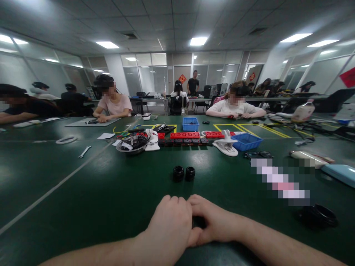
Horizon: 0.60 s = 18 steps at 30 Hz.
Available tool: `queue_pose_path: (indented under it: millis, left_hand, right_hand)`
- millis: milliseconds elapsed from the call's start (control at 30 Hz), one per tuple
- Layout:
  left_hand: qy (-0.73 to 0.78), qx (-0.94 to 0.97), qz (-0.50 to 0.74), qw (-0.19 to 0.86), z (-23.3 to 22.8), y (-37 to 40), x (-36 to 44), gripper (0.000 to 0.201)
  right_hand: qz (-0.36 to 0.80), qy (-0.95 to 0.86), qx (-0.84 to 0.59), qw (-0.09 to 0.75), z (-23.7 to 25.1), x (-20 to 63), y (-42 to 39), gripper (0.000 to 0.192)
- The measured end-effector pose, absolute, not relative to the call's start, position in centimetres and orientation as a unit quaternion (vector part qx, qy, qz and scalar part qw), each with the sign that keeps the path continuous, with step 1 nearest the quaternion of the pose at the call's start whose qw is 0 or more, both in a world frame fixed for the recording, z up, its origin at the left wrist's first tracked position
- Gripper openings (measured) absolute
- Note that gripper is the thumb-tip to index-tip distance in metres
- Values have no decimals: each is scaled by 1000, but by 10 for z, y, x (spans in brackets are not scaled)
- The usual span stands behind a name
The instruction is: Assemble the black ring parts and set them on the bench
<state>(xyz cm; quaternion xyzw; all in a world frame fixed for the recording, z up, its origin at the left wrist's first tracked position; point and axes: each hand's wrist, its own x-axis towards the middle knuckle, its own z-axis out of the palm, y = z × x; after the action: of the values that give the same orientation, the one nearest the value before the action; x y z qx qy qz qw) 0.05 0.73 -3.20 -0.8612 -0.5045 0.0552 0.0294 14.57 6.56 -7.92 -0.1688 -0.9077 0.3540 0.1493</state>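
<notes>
Left hand [169, 225] and right hand [213, 221] closed together on a small dark part [199, 222] — 2 black rings [183, 173] beyond.

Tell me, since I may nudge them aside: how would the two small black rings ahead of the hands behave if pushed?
The two small black rings look like short, rigid cylinders lying flat, so they would probably slide rather than roll. They seem small and light, so a nudge may scatter them. They sit touching, so pushing one likely moves both.
</notes>
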Motion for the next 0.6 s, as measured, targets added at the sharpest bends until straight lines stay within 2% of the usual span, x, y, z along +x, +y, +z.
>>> queue_pose_path:
  millis: [133, 200, 267, 333, 433, 600]
  left_hand:
    - [-501, -863, 49, -22, -19, 9, -4, 55]
    - [-466, -883, 5, -55, -7, 8, -11, 59]
    - [-405, -908, -29, -106, 5, 6, -19, 52]
    - [-343, -926, -15, -158, 16, 3, -26, 33]
    - [-315, -932, -2, -182, 24, 1, -34, 31]
    - [-322, -932, 11, -164, 13, 8, -36, 30]
  right_hand:
    - [360, -904, -175, 152, -79, 146, 65, 35]
    - [366, -901, -167, 163, -80, 146, 65, 36]
    - [374, -898, -155, 174, -81, 146, 66, 36]
    - [380, -895, -151, 181, -82, 146, 66, 39]
    - [376, -896, -155, 179, -83, 146, 67, 43]
    - [365, -904, -160, 155, -80, 147, 67, 36]
